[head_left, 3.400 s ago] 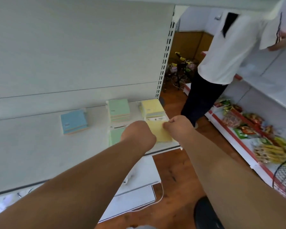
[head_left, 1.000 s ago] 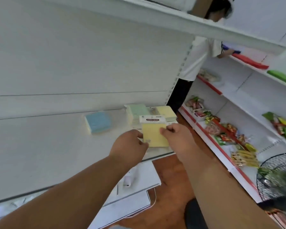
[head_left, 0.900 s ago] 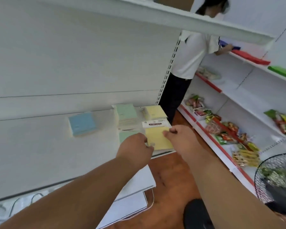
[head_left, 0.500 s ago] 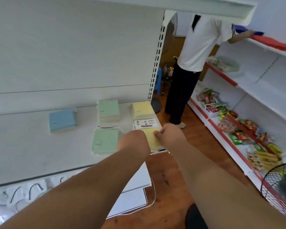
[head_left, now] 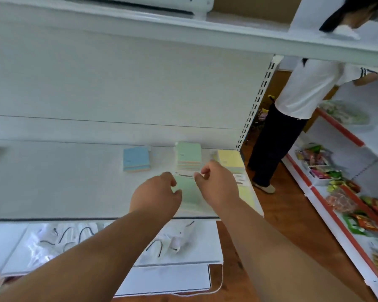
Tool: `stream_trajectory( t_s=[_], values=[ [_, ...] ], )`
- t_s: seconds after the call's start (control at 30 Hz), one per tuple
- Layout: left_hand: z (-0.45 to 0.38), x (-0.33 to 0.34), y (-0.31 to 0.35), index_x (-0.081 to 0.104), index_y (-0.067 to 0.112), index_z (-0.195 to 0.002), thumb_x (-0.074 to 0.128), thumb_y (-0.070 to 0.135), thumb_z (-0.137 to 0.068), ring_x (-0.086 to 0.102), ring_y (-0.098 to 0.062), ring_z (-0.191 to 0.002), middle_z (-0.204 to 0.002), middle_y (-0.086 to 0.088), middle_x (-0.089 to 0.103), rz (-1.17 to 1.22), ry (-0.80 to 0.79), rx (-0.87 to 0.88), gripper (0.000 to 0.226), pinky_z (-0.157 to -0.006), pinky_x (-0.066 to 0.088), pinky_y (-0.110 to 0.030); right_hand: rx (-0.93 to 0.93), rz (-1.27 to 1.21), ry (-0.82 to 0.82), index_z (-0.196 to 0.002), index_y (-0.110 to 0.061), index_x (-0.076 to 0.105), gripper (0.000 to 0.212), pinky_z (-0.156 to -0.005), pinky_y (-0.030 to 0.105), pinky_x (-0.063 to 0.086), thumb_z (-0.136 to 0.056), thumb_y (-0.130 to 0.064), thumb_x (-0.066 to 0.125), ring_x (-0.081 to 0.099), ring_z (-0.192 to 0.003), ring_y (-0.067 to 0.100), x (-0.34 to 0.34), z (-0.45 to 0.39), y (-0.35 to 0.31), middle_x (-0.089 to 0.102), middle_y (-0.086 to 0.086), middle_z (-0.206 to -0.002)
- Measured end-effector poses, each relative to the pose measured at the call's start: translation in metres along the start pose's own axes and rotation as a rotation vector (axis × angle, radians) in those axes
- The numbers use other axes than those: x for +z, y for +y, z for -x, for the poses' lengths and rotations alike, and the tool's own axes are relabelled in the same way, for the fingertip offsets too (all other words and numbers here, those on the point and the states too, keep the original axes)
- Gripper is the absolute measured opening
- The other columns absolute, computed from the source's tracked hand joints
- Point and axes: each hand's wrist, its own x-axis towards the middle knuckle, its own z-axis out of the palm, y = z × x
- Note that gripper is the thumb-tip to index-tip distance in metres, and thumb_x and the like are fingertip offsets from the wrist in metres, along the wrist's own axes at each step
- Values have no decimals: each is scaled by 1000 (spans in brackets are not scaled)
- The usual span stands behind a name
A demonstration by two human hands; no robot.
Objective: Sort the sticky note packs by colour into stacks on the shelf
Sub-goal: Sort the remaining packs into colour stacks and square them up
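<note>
Head view. Both hands reach over the front of the white shelf. Left hand hovers with fingers loosely curled, nothing plainly in them; its fingertips sit at the left edge of a loose green pack. Right hand is at that pack's right edge, thumb and forefinger bent near its white header strip. Whether either hand actually touches or pinches the pack cannot be told: motion blur, and the hands cover the pack's sides.

Just beyond the hands, a green stack stands upright. Right of it, past the right hand, a yellow stack. A loose yellow pack lies right of the right hand, mostly hidden by the wrist. Beyond and left of the left hand, well apart, a blue stack.

Below the forearms, a lower shelf holds clear bags, contents indistinct. Far right, a person in a white shirt, partly cut off by the upper shelf.
</note>
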Motion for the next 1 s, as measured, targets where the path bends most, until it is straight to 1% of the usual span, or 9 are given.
stream_trajectory(
  t_s=[0.17, 0.4, 0.57, 0.63, 0.73, 0.8, 0.87, 0.93, 1.0],
  values=[
    [-1, -52, -105, 57, 32, -106, 56, 42, -86, 61, -15, -94, -93, 13, 66, 48, 95, -176, 23, -77, 47, -28, -139, -68, -57, -87, -23, 56, 15, -69, 30, 47, -85, -36, 63, 59, -77, 18, 61, -2, -107, 62, -8, -79],
    [-16, -143, -301, 58, 30, -111, 55, 40, -85, 62, -17, -99, -103, 10, 66, 92, 174, -414, 28, -80, 47, -28, -305, -104, -226, -84, -24, 60, 12, -66, 25, 40, -87, -36, 60, 58, -78, 14, 200, 14, -270, 65, -9, -83],
    [-39, -197, -402, 57, 22, -122, 60, 33, -83, 65, -21, -98, -114, 5, 65, 281, 158, -553, 41, -89, 50, -32, -341, -122, -421, -100, -23, 64, 17, -77, 26, 44, -90, -34, 56, 59, -93, 15, 288, 15, -371, 66, -7, -102],
    [-48, -209, -427, 55, 18, -127, 62, 27, -83, 69, -25, -82, -117, 2, 63, 529, 141, -601, 45, -78, 55, -35, -336, -113, -458, -106, -21, 64, 21, -82, 27, 45, -92, -32, 54, 60, -100, 18, 309, 7, -401, 66, -3, -110],
    [-58, -221, -446, 50, 11, -133, 62, 14, -90, 64, -23, -60, -117, -3, 58, 898, 92, -669, 45, -57, 50, -30, -405, 4, -488, -129, -20, 56, 36, -93, 28, 41, -94, -25, 51, 55, -116, 23, 332, -13, -437, 54, 3, -132],
    [-65, -224, -455, 49, 11, -135, 60, 12, -91, 66, -23, -60, -118, -5, 59, 1007, 78, -669, 45, -56, 51, -31, -412, 76, -559, -144, -21, 40, 50, -101, 30, 37, -95, -20, 48, 47, -127, 24, 345, -28, -451, 42, 2, -147],
    [-71, -226, -461, 49, 13, -135, 60, 12, -91, 70, -23, -61, -119, -6, 60, 1088, 81, -669, 46, -55, 54, -30, -408, 152, -639, -149, -21, 31, 57, -106, 31, 34, -94, -15, 46, 42, -133, 24, 358, -39, -456, 31, 0, -155],
    [-76, -226, -468, 47, 13, -138, 58, 11, -92, 71, -25, -63, -120, -8, 60, 1150, 85, -676, 47, -57, 56, -33, -407, 203, -686, -147, -21, 33, 56, -106, 32, 34, -93, -14, 45, 40, -135, 24, 368, -43, -455, 25, -2, -158],
    [-80, -226, -471, 45, 13, -139, 56, 10, -93, 71, -24, -64, -121, -9, 59, 1163, 83, -673, 47, -62, 58, -36, -390, 174, -651, -136, -20, 44, 44, -93, 29, 39, -93, -17, 47, 48, -125, 24, 372, -45, -454, 38, 1, -150]
  ],
)
